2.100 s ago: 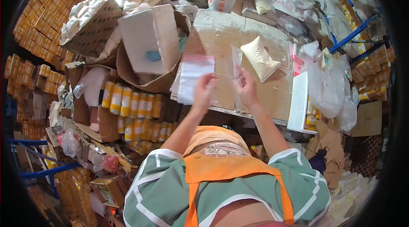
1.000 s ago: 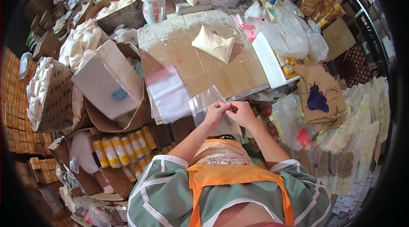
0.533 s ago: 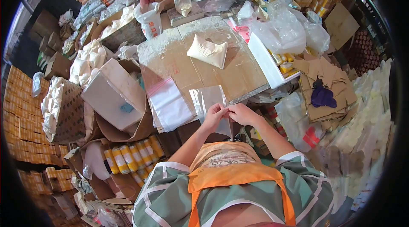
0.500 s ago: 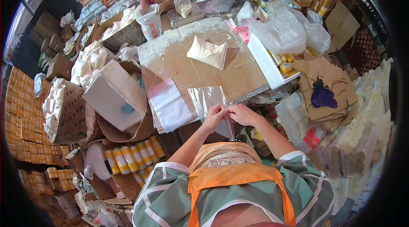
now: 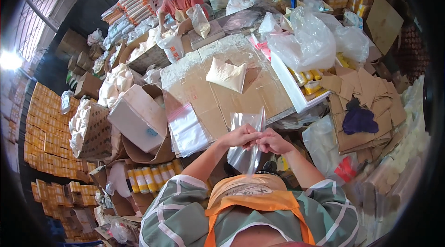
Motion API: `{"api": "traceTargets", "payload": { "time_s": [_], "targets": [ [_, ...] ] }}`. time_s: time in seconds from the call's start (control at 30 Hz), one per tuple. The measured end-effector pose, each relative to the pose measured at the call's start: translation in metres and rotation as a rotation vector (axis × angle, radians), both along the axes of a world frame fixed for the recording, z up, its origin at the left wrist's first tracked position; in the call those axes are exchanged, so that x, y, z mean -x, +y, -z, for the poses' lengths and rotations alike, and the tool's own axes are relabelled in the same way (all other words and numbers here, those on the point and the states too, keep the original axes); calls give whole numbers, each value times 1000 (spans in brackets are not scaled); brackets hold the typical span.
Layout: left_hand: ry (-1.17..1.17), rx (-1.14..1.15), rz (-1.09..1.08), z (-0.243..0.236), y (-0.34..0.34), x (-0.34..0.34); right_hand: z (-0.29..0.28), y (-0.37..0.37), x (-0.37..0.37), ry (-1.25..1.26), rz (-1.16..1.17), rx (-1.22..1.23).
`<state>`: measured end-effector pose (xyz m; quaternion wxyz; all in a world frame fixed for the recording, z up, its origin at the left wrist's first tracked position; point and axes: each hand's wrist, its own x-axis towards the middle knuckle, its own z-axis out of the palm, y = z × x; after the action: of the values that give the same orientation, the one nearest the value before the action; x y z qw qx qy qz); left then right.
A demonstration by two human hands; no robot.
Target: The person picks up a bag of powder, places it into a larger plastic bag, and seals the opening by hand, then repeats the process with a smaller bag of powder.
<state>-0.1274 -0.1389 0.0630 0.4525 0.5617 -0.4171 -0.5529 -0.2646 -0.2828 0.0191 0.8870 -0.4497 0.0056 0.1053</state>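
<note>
Two hands meet in front of the orange apron (image 5: 257, 202): the left grip (image 5: 243, 136) and the right grip (image 5: 272, 142), bent fingers close together, both narrow and pinching a clear bag (image 5: 246, 119). It rises beyond them and hangs below them; holding it mid-length from both sides seems to keep such limp film under control. Whether its mouth is parted I cannot tell, with glare and fingers in the way.

Just beyond the grips, to the left, white bags (image 5: 190, 129) lie flat in a pile on the counter (image 5: 185, 80), pink strips at one end, probably so single ones lift off easily. Straight beyond the grips, past bare cardboard likely meant to shield the top, a filled bag (image 5: 226, 74) rests on its broad face, perhaps its steadiest way to lie.

Right of the grips, along the counter's edge, a foam box (image 5: 288, 80) pens in yellow packs (image 5: 311, 88) that might otherwise roll. Farther right, a purple cloth (image 5: 359, 120) lies on flattened cardboard scraps (image 5: 395, 108).

Farthest from the grips, beyond the counter and leftward, a co-worker (image 5: 187, 0) bends over a white sack (image 5: 171, 50), perhaps to steady it.
</note>
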Motion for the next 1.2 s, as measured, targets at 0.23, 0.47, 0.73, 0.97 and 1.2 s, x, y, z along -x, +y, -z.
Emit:
{"api": "traceTargets", "payload": {
  "time_s": [0.23, 0.47, 0.73, 0.97, 1.2],
  "targets": [
    [152, 90, -268, -1, -37, 8, 18, -5, -8, -45, 149, -616],
    [583, 260, -535, 22, -8, 9, 19, 11, -18, 171, 109, -888],
    [-217, -98, -707, 46, 49, -39, 6, 59, -81, -29, 773, 1237],
    [186, 38, -962, 68, 106, -82, -18, 134, -116, -150, 434, 1511],
    [248, 10, -993, 85, 144, -119, -30, 177, -151, -23, 59, 1774]
  ]
}}
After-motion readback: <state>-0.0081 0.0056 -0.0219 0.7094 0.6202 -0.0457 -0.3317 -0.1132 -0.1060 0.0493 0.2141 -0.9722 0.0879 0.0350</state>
